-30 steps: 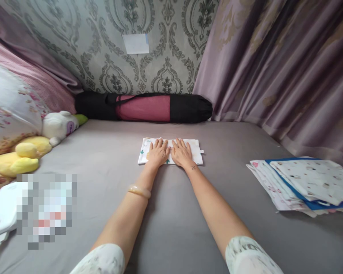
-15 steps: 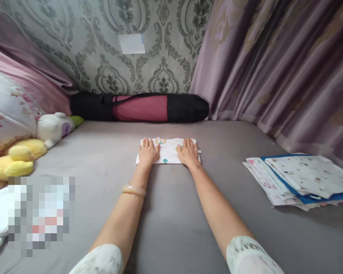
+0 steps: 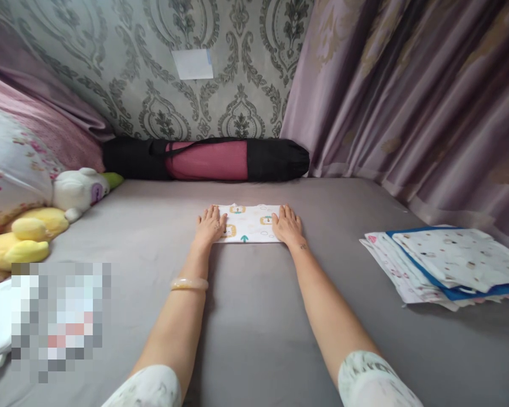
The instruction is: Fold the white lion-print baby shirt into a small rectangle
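Two hands lie flat, fingers spread, on a folded cloth [image 3: 249, 224] mid-bed [image 3: 254, 316]: left hand [image 3: 211, 224] at its left edge, right hand [image 3: 287, 225] at its right. A second ago they pressed side by side at its centre.

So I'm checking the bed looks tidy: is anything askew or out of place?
Only the stack of cloths at the right, fanned out unevenly. The folded cloth lies flat and square under both hands.

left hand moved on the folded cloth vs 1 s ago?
Yes. The left hand slid outward from the middle of the folded cloth to its left edge, away from the right hand.
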`<action>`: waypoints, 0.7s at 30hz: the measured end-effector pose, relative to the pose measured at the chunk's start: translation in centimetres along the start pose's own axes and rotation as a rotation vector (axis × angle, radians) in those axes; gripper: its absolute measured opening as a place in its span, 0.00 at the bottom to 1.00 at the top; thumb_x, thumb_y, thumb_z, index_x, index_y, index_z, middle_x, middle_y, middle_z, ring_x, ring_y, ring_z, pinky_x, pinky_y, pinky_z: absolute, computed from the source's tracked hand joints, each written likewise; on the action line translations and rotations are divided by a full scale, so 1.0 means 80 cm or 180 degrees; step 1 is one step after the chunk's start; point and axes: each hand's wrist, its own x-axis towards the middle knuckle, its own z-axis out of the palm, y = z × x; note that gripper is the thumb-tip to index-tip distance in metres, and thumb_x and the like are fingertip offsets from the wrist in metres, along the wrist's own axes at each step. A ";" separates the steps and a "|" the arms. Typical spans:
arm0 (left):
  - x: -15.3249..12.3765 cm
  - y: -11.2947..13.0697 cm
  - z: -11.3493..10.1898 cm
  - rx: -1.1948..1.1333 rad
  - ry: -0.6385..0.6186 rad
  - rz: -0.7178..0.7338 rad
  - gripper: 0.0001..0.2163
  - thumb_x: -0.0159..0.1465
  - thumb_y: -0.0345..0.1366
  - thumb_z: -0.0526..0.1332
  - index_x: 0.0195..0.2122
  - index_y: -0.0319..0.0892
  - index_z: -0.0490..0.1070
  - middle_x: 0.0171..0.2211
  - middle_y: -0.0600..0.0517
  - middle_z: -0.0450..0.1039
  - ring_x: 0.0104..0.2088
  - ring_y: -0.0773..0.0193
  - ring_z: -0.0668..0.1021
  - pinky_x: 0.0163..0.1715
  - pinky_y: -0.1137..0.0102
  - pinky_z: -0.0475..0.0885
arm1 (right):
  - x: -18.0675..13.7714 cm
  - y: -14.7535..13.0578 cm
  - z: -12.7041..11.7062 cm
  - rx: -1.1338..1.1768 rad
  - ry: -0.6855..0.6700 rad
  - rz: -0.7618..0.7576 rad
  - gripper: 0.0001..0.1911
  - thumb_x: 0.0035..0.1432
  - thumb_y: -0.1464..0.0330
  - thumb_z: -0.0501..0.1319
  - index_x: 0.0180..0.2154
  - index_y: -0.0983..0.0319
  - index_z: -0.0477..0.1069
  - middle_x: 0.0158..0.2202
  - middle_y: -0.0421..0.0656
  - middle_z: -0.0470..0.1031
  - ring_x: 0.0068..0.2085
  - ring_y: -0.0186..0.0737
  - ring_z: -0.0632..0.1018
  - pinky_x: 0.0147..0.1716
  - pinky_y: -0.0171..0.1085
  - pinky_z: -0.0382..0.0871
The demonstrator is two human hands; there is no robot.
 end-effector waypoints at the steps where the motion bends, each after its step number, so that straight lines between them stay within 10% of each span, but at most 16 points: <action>1: 0.000 0.000 0.000 0.0021 -0.0002 0.0008 0.31 0.71 0.48 0.37 0.70 0.37 0.49 0.71 0.44 0.46 0.70 0.49 0.54 0.67 0.51 0.51 | 0.000 0.000 0.000 0.0013 -0.0006 -0.0004 0.33 0.70 0.59 0.38 0.68 0.71 0.50 0.71 0.55 0.48 0.69 0.49 0.53 0.65 0.50 0.47; 10: -0.003 0.024 -0.003 0.0373 0.0472 0.0424 0.30 0.71 0.48 0.37 0.69 0.38 0.54 0.71 0.43 0.50 0.71 0.50 0.49 0.68 0.50 0.45 | -0.006 -0.019 -0.016 0.0086 0.0266 -0.0343 0.30 0.71 0.59 0.38 0.68 0.64 0.52 0.72 0.52 0.46 0.71 0.51 0.48 0.67 0.55 0.38; 21: -0.005 0.024 0.010 0.0297 0.0106 0.0463 0.30 0.71 0.48 0.37 0.69 0.38 0.52 0.71 0.41 0.49 0.71 0.50 0.50 0.67 0.51 0.49 | -0.006 -0.018 0.005 -0.0031 0.0107 -0.0437 0.29 0.71 0.59 0.40 0.68 0.62 0.53 0.71 0.51 0.50 0.70 0.50 0.51 0.66 0.51 0.45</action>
